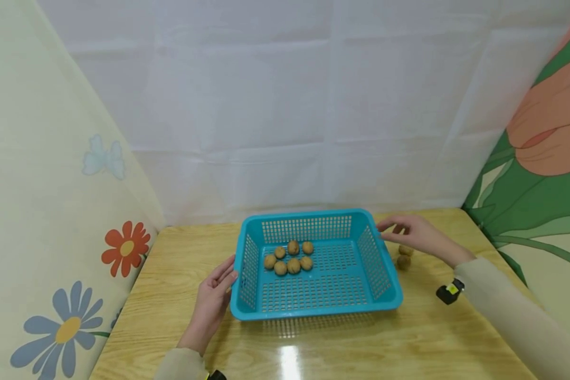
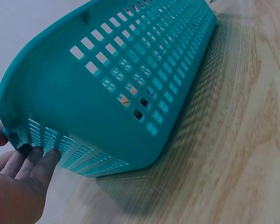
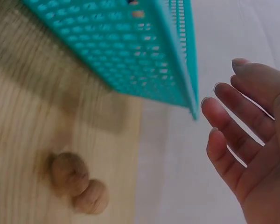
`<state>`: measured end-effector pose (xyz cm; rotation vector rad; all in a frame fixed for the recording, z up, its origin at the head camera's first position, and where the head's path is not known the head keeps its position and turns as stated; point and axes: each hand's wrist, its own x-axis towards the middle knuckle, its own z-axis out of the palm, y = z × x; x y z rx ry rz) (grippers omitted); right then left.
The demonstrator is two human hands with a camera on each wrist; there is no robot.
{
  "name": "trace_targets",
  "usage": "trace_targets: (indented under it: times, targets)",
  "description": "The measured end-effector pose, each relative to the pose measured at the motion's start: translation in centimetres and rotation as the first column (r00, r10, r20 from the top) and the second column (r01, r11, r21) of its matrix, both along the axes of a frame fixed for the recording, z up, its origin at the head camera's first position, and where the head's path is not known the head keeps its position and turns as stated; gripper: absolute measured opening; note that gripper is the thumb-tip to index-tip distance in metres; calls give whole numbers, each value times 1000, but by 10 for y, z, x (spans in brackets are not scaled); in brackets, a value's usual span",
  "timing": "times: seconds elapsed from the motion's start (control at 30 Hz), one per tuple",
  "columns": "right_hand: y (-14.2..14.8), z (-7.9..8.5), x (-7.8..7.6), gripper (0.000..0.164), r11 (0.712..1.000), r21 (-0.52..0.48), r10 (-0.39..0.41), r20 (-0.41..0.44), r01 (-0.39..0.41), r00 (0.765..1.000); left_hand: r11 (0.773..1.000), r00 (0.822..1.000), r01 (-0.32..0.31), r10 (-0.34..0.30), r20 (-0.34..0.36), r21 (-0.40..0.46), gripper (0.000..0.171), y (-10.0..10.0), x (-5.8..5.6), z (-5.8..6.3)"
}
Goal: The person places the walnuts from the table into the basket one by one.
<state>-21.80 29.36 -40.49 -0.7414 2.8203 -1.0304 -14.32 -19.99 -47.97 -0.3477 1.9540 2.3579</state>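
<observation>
A blue plastic basket (image 1: 313, 312) with slotted walls sits in the middle of the table. Several walnuts (image 1: 293, 265) lie grouped on its floor, left of centre. My left hand (image 1: 211, 303) grips the basket's left end, thumb at the rim and fingers against the slotted wall below it, as the left wrist view shows. By the basket's right rim is my right hand (image 1: 420, 235), its fingers loosely bent; the right wrist view shows a gap between fingertips and rim. Two walnuts (image 3: 70, 174) rest on the table, outside the basket and below the right hand.
The wooden table (image 1: 180, 269) runs back to a white sheet (image 1: 266, 105). A flower-printed panel (image 1: 52, 211) stands on the left and another printed panel (image 1: 546, 200) on the right.
</observation>
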Motion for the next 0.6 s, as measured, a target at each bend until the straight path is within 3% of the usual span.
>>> trace_targets:
  times: [0.33,0.6]
  targets:
    - [40,-33,-2,27,999,36,-20,-28,21,999,1000,1000,-3,3,-3,-16,54,0,0,4]
    - [65,-66,-9,28,988,115,115,-153,-98,981,1000,1000,-4,4,4,-2,53,0,0,3]
